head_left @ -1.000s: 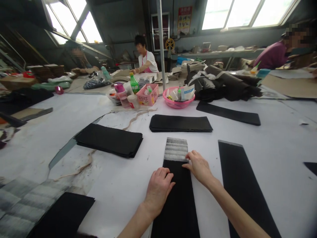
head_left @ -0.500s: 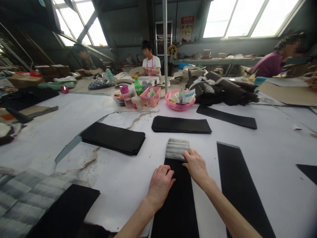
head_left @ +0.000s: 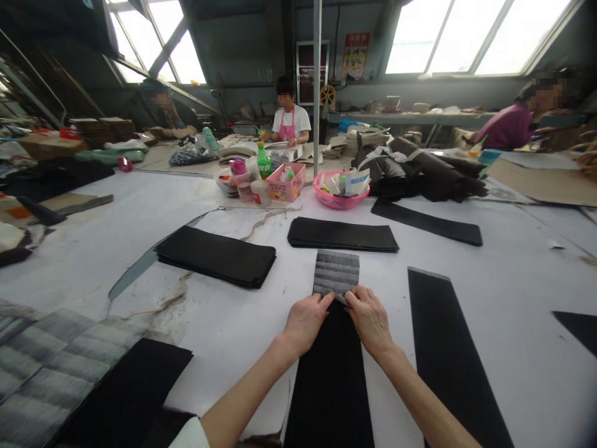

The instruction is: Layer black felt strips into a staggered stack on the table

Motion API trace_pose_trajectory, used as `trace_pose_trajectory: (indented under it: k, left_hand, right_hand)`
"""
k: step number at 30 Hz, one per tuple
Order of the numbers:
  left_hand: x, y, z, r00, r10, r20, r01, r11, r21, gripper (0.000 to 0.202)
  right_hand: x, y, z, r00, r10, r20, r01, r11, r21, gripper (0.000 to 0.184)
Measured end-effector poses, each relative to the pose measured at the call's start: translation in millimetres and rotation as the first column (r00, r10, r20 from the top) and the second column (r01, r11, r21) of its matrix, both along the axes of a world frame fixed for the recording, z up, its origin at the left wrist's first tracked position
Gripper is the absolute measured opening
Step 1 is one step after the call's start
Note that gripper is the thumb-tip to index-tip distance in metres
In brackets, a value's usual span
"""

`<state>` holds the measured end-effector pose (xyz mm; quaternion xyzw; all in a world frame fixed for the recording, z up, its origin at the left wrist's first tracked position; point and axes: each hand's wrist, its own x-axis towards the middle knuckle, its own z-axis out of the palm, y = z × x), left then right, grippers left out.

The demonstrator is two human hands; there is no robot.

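A long black strip [head_left: 330,379] lies lengthwise in front of me. At its far end is a small grey piece with crosswise stripes [head_left: 336,269]. My left hand [head_left: 304,323], fingers curled, pinches the near left edge of the grey piece. Opposite it, my right hand [head_left: 371,318] is closed on the near right corner of that edge. Both hands rest where the grey piece meets the black strip, thumbs close together. To the right lies a second long black strip [head_left: 452,354] with a grey band at its far end.
Stacks of black pieces lie beyond my hands, at left [head_left: 214,256] and in the middle [head_left: 342,234]. Grey striped sheets [head_left: 60,354] cover the near left. Farther back stand a pink basin [head_left: 340,198], a pink box [head_left: 286,186] and a green bottle [head_left: 263,163]. Co-workers sit behind.
My left hand has moved forward from the black strip to the grey piece's near edge, beside my right hand. The grey piece looks darker. The view has shifted slightly.
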<state>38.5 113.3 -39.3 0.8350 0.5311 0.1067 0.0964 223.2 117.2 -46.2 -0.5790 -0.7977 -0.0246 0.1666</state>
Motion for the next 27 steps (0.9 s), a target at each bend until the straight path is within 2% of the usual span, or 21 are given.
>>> trace_pose_trajectory:
  k: [5,11,15,22,27]
  left_hand:
    - [5.1,18.9,1.2,0.993,-0.036,-0.116,0.039,0.999,0.023,0.040]
    - [13.8,27.7,5.1,0.993,-0.037,-0.112,0.048,0.994,0.096,0.011]
    - [16.0,33.7,5.1,0.994,-0.038,-0.099,0.047,0.994,0.096,0.008]
    - [17.4,38.1,3.2,0.993,-0.056,-0.107,0.066,0.993,0.095,0.005]
    - [19.0,35.6,0.6,0.992,-0.056,-0.111,0.069,0.991,0.112,0.007]
  right_hand:
    - [3.2,0.2,-2.2,1.000,0.027,-0.015,-0.028,1.000,-0.007,0.016]
    - [4.6,4.4,-1.6,0.999,0.038,0.012,-0.038,0.999,-0.015,0.015]
    - [4.0,3.5,-2.0,0.999,0.039,0.007,-0.039,0.999,-0.014,0.017]
    - [4.9,5.8,-1.5,0.994,-0.002,-0.108,-0.003,0.999,-0.043,0.025]
    - [6.8,12.0,3.6,0.997,0.033,-0.074,-0.040,0.995,-0.090,0.031]
